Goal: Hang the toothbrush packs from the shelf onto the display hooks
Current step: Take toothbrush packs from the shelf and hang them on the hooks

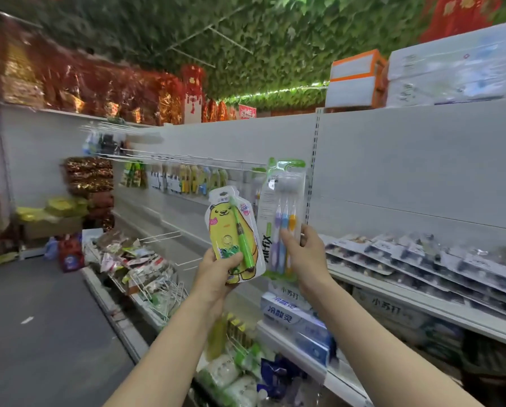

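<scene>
My left hand (pixel 220 268) grips the lower part of a yellow bear-shaped toothbrush pack (pixel 231 224) that holds a green brush. My right hand (pixel 301 251) holds a tall clear pack of three toothbrushes (pixel 284 201), purple, blue and yellow, with a green header. Both packs stand upright, side by side, in front of the white back panel. The display hooks (pixel 193 164) run along that panel to the left. Several packs (pixel 187 179) hang from them, blurred. The top of the tall pack is close to the right end of the hook row.
A shelf of flat dark packs (pixel 422 257) lies to the right. Toothpaste boxes (pixel 293 315) sit on the shelf below my hands. Wire baskets of mixed goods (pixel 146 268) line the lower left. The grey aisle floor (pixel 40 318) opens on the left. Boxes (pixel 451 63) stand on top.
</scene>
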